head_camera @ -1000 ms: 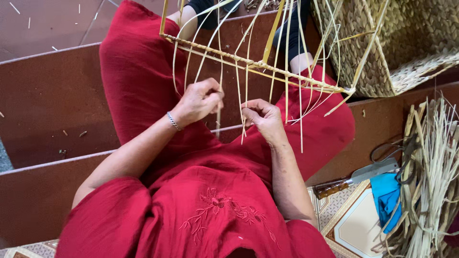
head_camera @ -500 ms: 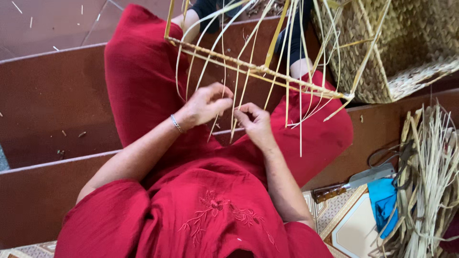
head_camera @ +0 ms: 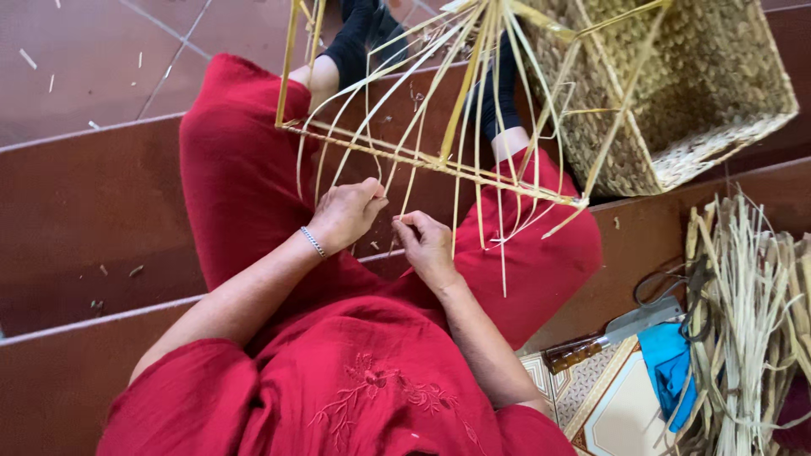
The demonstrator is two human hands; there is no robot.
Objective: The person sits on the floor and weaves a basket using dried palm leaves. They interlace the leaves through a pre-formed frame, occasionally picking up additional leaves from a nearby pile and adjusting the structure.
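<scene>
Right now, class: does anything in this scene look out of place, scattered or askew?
Small bits of straw lie scattered on the red floor tiles at upper left. Loose strands hang unevenly from the frame that both hands work at, left hand and right hand. Nothing looks damaged.

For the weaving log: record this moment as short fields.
Left hand: pinching pale strips hanging from the frame
Right hand: gripping a strip beside the left
Work: square bamboo frame over the lap
Wrist: silver bracelet
Right side: woven basket, knife, blue cloth, bundle of dried reeds
Seat: brown steps
</scene>
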